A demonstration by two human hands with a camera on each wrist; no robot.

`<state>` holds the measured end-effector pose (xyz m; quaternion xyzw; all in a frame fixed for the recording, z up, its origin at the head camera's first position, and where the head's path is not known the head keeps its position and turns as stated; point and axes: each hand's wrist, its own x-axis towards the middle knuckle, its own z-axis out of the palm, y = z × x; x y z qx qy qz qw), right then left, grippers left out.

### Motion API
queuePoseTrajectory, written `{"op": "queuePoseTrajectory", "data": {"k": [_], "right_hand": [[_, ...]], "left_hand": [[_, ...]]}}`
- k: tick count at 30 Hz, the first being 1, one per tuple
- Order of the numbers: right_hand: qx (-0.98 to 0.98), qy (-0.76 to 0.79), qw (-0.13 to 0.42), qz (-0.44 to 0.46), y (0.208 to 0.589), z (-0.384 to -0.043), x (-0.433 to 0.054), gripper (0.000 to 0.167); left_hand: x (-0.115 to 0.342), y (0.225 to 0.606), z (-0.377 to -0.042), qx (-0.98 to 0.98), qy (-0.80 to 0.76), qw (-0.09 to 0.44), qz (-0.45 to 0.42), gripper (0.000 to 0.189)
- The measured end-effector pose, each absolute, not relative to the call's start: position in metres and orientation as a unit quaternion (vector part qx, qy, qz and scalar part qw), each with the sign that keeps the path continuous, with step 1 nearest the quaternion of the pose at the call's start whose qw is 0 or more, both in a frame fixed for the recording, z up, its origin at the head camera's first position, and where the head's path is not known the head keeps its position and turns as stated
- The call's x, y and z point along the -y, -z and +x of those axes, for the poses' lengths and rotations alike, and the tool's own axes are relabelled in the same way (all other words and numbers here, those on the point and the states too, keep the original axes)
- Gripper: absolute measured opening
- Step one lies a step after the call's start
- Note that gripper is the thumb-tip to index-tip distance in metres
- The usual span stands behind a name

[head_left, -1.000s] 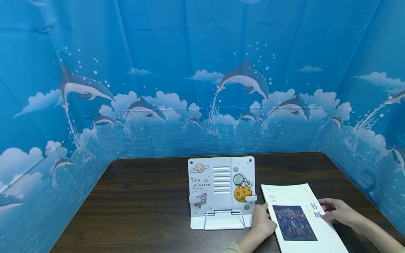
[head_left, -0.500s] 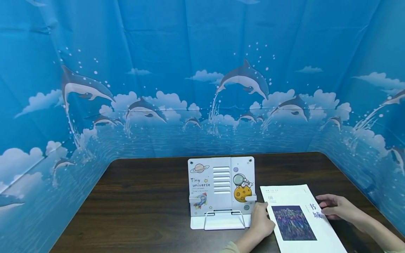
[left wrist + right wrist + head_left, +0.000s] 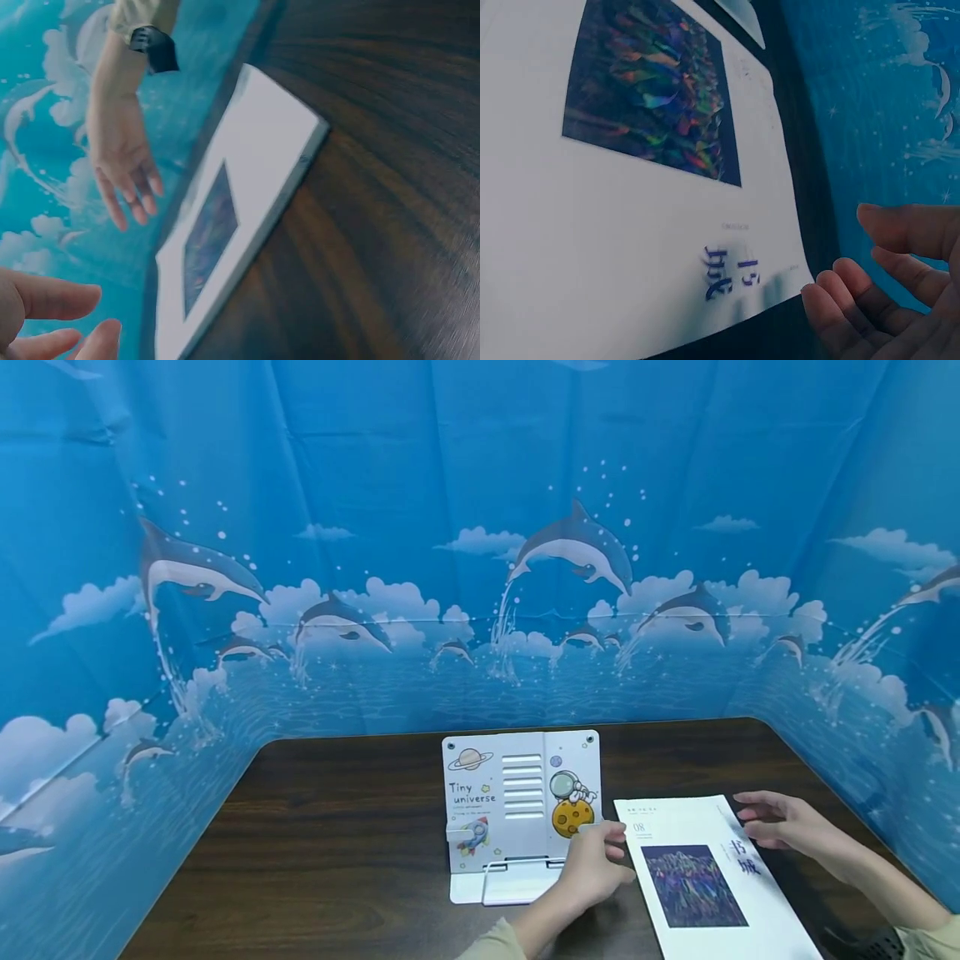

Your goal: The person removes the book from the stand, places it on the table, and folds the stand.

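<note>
A white book [image 3: 712, 893] with a dark, colourful picture and purple characters on its cover lies flat at the right of the table. My left hand [image 3: 597, 864] hovers just off its left edge with relaxed fingers, in front of the right side of a book stand [image 3: 523, 768]. In the left wrist view, a gap separates that hand's fingertips [image 3: 79, 300] from the book. Beyond the right edge, my right hand [image 3: 795, 831] holds nothing, and its fingers are loosely bent. Its shadow falls on the cover in the right wrist view.
The white stand, printed with an astronaut and planets, stands upright with a wire holder [image 3: 517, 883] at its foot. A blue dolphin curtain [image 3: 375, 568] surrounds the dark wooden table [image 3: 337, 852] behind and at the sides.
Both hands have come away from the book's edges. The left has shifted left and up towards the stand, and the right has risen slightly. The book lies almost where it was.
</note>
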<state>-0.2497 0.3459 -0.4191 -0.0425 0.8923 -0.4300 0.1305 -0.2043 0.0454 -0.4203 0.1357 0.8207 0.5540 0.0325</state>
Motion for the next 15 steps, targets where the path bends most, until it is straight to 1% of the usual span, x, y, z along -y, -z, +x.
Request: {"op": "queuePoseTrajectory", "data": {"k": [6, 12, 15], "right_hand": [[-0.888, 0.440, 0.121, -0.057, 0.411, -0.252, -0.331, 0.067], [-0.877, 0.461, 0.103, -0.084, 0.405, -0.255, -0.313, 0.068], [-0.866, 0.479, 0.101, -0.100, 0.400, -0.257, -0.303, 0.069]], "left_hand": [[-0.015, 0.399, -0.212, -0.806, -0.571, 0.031, 0.154, 0.048], [0.031, 0.380, -0.227, -0.786, -0.596, 0.032, 0.161, 0.051], [0.056, 0.371, -0.231, -0.778, -0.608, 0.022, 0.160, 0.052]]}}
